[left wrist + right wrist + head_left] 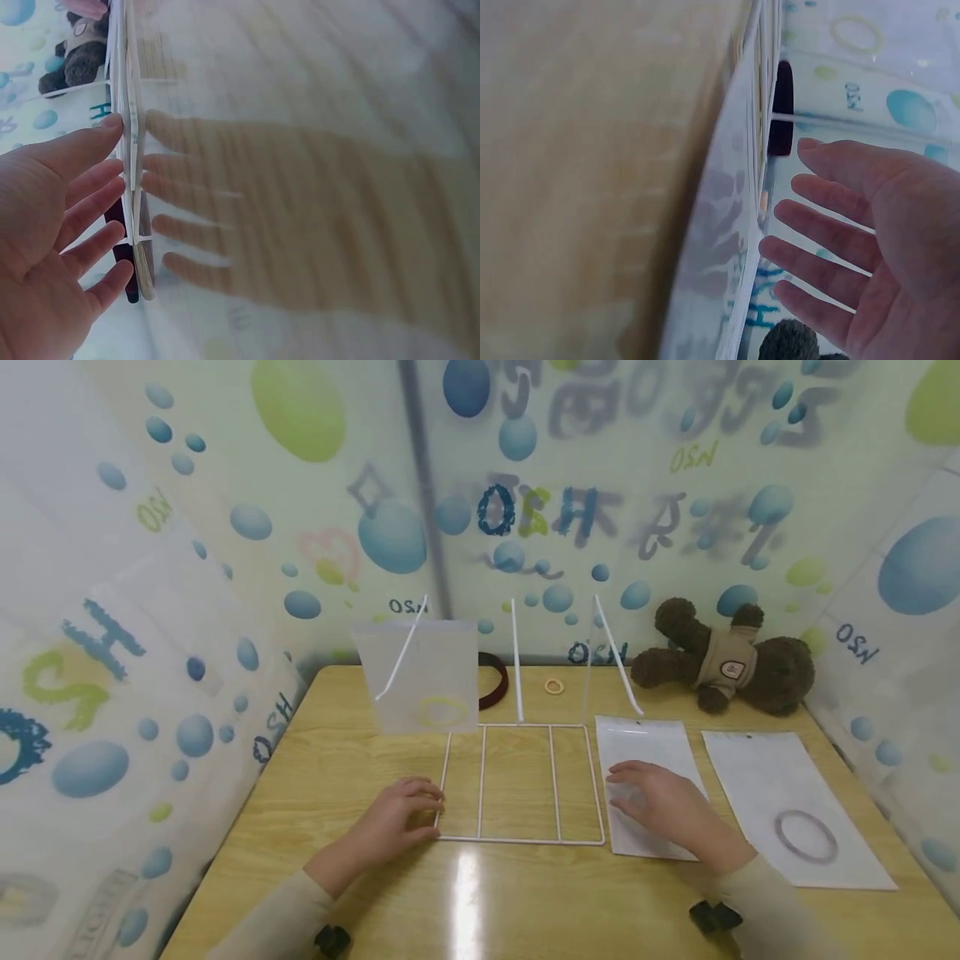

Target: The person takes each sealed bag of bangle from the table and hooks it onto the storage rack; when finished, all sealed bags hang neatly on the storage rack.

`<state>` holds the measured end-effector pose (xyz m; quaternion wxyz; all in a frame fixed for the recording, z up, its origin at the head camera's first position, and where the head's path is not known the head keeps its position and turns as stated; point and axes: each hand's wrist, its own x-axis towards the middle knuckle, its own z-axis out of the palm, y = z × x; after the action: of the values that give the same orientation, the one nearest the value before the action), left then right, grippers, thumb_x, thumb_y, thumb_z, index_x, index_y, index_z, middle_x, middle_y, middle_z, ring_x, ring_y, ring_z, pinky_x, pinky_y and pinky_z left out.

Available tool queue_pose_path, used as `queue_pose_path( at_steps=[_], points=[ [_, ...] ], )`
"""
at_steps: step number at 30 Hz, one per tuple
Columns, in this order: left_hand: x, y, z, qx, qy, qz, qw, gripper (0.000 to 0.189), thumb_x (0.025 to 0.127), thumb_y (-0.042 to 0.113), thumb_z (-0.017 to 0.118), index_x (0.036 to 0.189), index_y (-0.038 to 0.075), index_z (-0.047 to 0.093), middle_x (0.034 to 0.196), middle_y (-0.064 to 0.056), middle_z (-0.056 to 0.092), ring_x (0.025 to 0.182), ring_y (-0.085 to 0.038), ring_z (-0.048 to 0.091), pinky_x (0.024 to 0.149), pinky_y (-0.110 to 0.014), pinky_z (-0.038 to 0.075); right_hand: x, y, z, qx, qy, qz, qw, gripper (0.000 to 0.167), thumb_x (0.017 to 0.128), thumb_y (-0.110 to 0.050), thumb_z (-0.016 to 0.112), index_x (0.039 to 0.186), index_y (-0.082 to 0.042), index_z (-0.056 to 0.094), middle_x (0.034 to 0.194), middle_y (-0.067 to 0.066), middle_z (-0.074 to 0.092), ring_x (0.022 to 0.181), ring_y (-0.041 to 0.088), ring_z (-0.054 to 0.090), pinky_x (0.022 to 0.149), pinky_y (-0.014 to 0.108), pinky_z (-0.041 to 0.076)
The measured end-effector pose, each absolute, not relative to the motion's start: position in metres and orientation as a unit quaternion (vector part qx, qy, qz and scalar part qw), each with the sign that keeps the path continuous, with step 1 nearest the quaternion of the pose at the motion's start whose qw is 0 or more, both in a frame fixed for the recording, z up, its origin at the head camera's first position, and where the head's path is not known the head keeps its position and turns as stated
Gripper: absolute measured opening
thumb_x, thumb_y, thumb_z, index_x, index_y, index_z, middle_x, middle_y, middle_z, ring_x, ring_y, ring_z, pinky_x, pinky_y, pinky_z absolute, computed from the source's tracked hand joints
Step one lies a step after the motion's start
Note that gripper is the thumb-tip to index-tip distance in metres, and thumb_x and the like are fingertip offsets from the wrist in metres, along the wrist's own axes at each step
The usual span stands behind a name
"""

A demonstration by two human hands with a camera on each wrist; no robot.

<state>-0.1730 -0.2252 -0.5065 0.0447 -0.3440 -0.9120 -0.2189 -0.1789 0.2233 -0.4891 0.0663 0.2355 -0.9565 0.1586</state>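
Note:
A white wire rack stands on the wooden table, with three white rods sticking up towards me. From the left rod hangs a clear packet with a yellowish ring inside. At the rack's front left corner, my left hand touches the wire with loosely bent fingers, holding nothing. Over a white packet right of the rack is my right hand, fingers spread and relaxed, covering part of it. Both wrist views show the palms bare, the left and right.
Further right lies another white packet with a greyish ring inside. Behind the rack are a dark band and a small wooden ring. A brown teddy bear lies at the back right, against the patterned wall covering.

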Motion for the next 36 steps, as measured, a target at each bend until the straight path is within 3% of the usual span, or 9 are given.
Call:
queue_pose_path(
  at_steps=[5,11,21,26,36],
  points=[
    [-0.172,-0.226,-0.506,-0.341,-0.913,-0.221,0.041,0.034,0.083,0.022,0.086,0.113,0.008,0.077,0.127,-0.007,0.070,0.126,-0.031,0.060,0.108,-0.056,0.049,-0.201,0.247,-0.483,0.204,-0.959,0.190,0.047,0.030,0.092,-0.023,0.078,0.118,-0.008,0.074,0.124,0.013,0.073,0.118,0.037,0.068,0.097,0.057,0.056],
    [-0.173,-0.225,-0.505,-0.328,-0.918,-0.218,0.034,0.035,0.083,0.022,0.085,0.114,0.009,0.077,0.128,-0.006,0.070,0.126,-0.030,0.060,0.108,-0.057,0.048,-0.231,0.280,-0.473,0.159,-0.970,0.183,0.019,0.037,0.095,-0.024,0.074,0.125,-0.003,0.070,0.123,0.021,0.072,0.110,0.041,0.068,0.092,0.061,0.056],
    [-0.172,-0.226,-0.508,-0.329,-0.920,-0.211,0.031,0.037,0.082,0.023,0.086,0.114,0.009,0.077,0.128,-0.005,0.070,0.125,-0.029,0.061,0.110,-0.053,0.049,-0.267,0.311,-0.472,0.138,-0.973,0.184,0.001,0.036,0.094,-0.017,0.073,0.123,0.005,0.069,0.120,0.029,0.070,0.108,0.048,0.066,0.092,0.063,0.054],
    [-0.172,-0.225,-0.506,-0.328,-0.920,-0.211,0.028,0.037,0.082,0.022,0.086,0.115,0.009,0.077,0.129,-0.005,0.070,0.125,-0.029,0.061,0.110,-0.053,0.049,-0.279,0.320,-0.473,0.149,-0.970,0.194,0.002,0.037,0.092,-0.013,0.074,0.120,0.010,0.068,0.117,0.030,0.071,0.105,0.047,0.066,0.090,0.062,0.055],
    [-0.172,-0.224,-0.504,-0.333,-0.921,-0.199,0.031,0.038,0.081,0.024,0.087,0.114,0.010,0.077,0.128,-0.005,0.070,0.124,-0.028,0.062,0.109,-0.051,0.050,-0.295,0.333,-0.481,0.140,-0.970,0.197,-0.029,0.035,0.091,-0.015,0.077,0.117,0.007,0.071,0.117,0.027,0.071,0.107,0.047,0.064,0.093,0.062,0.054]
  ],
)
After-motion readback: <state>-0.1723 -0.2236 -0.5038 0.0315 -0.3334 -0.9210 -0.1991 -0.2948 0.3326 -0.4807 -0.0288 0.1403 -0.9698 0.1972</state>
